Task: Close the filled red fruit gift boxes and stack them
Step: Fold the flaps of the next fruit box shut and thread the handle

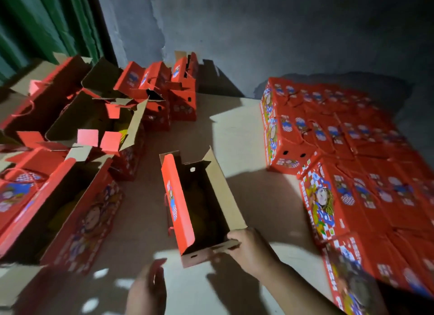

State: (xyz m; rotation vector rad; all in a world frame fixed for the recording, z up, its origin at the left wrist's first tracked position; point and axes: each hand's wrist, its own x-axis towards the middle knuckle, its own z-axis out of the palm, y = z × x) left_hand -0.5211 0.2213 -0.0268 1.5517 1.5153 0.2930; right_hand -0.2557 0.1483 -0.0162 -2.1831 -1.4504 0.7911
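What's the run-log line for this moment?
open box on floor, flaps up | right hand grips near end flap | left hand free | closed boxes stacked right

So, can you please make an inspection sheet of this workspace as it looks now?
Surface: brown cardboard sheet on the floor, patchy light.
Job's things: open box at centre, flaps up; closed boxes stacked on the right; more open boxes on the left.
Clutter: nothing seen.
Grippers: right hand grips the open box's near end flap; left hand near it, blurred, holding nothing visible.
Cables: nothing seen.
Surroundings: grey wall, green curtain.
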